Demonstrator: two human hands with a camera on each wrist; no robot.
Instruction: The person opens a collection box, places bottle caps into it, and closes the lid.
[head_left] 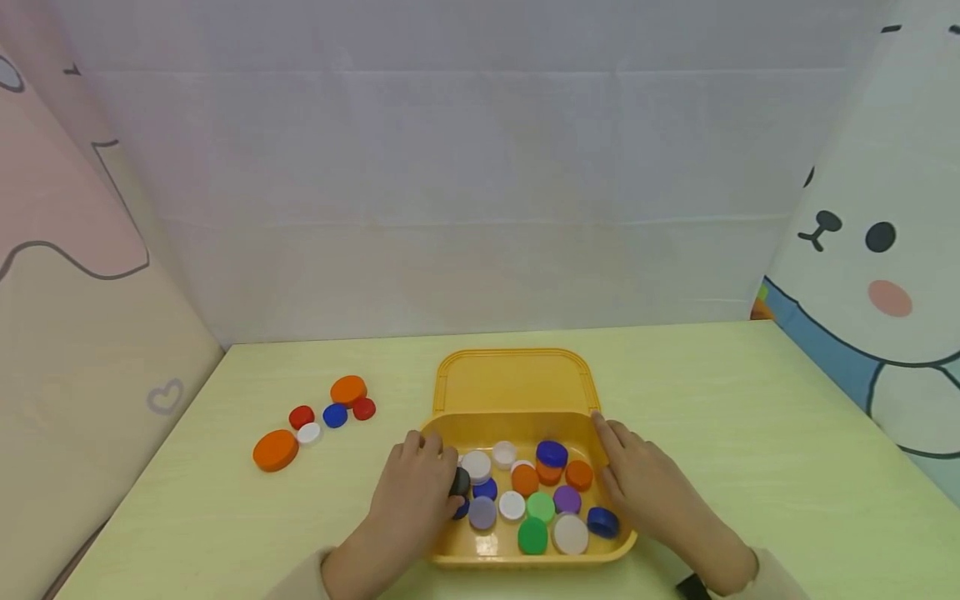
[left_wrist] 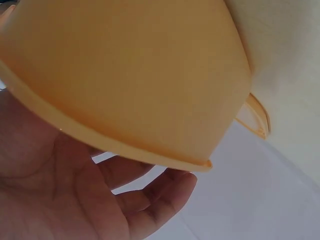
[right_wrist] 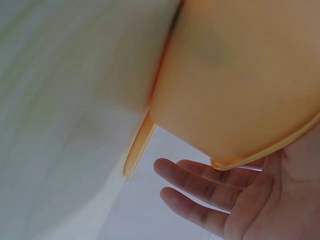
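Note:
An open yellow plastic box [head_left: 468,560] sits on the table, full of bottle caps in several colours. My left hand [head_left: 411,492] reaches over its left wall, and the index finger and thumb pinch a dark grey bottle cap [head_left: 461,482] inside. In the left wrist view, the other fingers [left_wrist: 155,205] stay outside below the rim. My right hand [head_left: 648,483] rests on the right wall, thumb inside, index finger at the back corner by the hinge. Its remaining fingers [right_wrist: 195,205] are nearly straight outside the box in the right wrist view.
The box's yellow lid [head_left: 517,382] lies folded back behind it. On the left of the table is a loose group of caps, among them an orange cap [head_left: 275,451], a white cap [head_left: 309,433] and a blue cap [head_left: 335,416]. A pale curtain [head_left: 480,208] hangs behind.

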